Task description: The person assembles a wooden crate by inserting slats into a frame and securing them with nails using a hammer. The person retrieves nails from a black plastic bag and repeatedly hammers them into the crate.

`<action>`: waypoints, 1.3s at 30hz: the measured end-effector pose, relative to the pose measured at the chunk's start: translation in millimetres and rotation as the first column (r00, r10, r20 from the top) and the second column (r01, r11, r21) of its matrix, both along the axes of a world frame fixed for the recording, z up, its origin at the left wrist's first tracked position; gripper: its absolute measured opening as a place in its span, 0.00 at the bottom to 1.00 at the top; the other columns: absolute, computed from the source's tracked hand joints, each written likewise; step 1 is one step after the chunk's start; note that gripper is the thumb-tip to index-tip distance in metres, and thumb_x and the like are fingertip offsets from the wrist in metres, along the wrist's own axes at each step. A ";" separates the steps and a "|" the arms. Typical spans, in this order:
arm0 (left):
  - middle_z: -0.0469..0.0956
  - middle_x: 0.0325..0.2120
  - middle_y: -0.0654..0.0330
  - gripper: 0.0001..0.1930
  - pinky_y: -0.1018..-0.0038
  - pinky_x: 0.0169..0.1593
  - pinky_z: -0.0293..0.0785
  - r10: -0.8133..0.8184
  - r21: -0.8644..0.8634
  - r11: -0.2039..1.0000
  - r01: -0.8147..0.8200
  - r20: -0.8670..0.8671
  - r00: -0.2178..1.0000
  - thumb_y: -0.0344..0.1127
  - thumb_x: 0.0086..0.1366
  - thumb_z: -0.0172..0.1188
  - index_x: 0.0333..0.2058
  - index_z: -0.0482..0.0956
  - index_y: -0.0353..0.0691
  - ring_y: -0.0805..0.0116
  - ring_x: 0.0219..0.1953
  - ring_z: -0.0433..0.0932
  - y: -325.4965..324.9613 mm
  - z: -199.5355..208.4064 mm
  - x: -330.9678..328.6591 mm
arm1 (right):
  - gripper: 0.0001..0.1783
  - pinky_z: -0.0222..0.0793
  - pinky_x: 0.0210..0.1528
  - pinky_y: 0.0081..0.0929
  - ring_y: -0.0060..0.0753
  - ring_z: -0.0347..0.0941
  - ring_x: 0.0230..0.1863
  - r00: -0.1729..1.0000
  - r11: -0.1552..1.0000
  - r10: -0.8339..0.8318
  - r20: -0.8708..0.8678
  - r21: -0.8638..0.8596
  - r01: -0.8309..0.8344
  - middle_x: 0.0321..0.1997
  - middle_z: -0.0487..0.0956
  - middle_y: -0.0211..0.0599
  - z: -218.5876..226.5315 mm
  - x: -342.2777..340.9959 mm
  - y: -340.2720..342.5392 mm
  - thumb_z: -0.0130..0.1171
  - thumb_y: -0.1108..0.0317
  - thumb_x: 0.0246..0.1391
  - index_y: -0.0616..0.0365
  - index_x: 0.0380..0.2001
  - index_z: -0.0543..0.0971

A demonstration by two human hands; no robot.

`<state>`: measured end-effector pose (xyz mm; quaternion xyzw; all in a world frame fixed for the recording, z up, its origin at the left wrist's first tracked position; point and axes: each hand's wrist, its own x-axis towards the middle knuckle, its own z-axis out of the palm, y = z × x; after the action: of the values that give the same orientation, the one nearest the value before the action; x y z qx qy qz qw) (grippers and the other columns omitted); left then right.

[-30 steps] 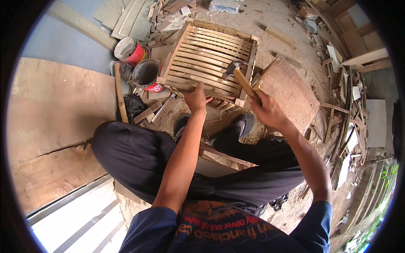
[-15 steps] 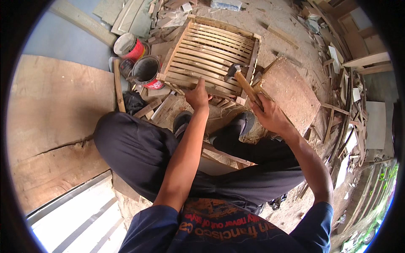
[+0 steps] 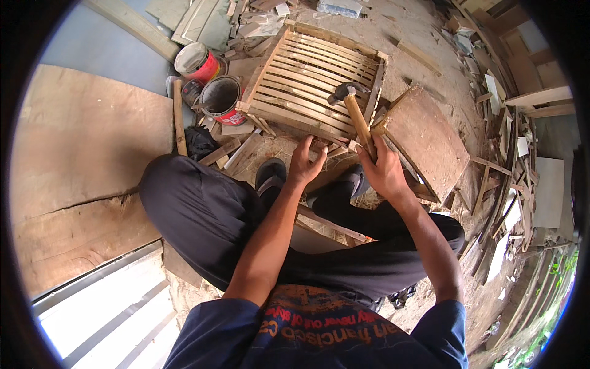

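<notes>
A slatted wooden frame [image 3: 279,120], shaped like a shallow crate, lies on the ground beyond my feet. My right hand [image 3: 384,169] is closed around the wooden handle of a claw hammer [image 3: 359,120]. The dark hammer head is over the slats near the frame's right side, and the handle crosses the near right corner. Close to the near rail, left of the hammer, is my left hand [image 3: 305,165]. Its thumb and fingers are apart, and I see nothing held between them. Whether its fingertips touch the rail is unclear.
A wooden box or block [image 3: 427,138] stands right of the frame. Two paint buckets [image 3: 220,98] are at its left, near an upright stick [image 3: 179,117]. A large plywood panel [image 3: 92,135] is on my left. Scrap wood [image 3: 510,166] is piled along the right.
My left hand has come off the top of the near rail and moved right, toward the corner. The hammer in my right hand has turned more upright, closer to that corner.
</notes>
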<state>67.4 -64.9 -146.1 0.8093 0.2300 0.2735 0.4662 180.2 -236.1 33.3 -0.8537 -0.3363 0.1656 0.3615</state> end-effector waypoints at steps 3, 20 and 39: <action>0.76 0.49 0.39 0.26 0.51 0.55 0.73 -0.059 0.068 0.995 0.068 -0.131 0.990 0.39 0.60 0.65 0.53 0.72 0.31 0.37 0.53 0.75 -1.1 13.4 2.0 | 0.19 0.72 0.41 0.56 0.73 0.76 0.40 1.000 1.000 -0.022 -0.004 0.015 0.023 0.35 0.79 0.66 -1.1 -2.6 0.1 0.60 0.66 0.61 0.69 0.48 0.69; 0.80 0.37 0.43 0.17 0.53 0.43 0.74 -0.299 0.056 0.946 0.318 -0.221 0.928 0.46 0.73 0.55 0.44 0.76 0.36 0.39 0.42 0.79 32.4 -7.1 1.5 | 0.22 0.74 0.40 0.51 0.67 0.79 0.43 0.987 0.981 0.161 0.028 0.104 -0.163 0.34 0.81 0.62 -52.9 7.8 60.8 0.66 0.69 0.56 0.64 0.49 0.69; 0.82 0.34 0.44 0.21 0.52 0.41 0.76 -0.331 0.056 0.938 0.343 -0.155 0.931 0.53 0.71 0.58 0.43 0.80 0.37 0.39 0.39 0.81 41.4 8.1 12.6 | 0.23 0.74 0.43 0.52 0.67 0.78 0.46 0.988 0.985 0.156 0.001 0.074 -0.156 0.40 0.81 0.62 -50.0 8.9 58.8 0.67 0.69 0.55 0.64 0.50 0.70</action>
<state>80.0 -23.6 -138.1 0.8727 0.1091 0.1401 0.4548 189.1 -177.3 -16.7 -0.8104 -0.4070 0.1829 0.3796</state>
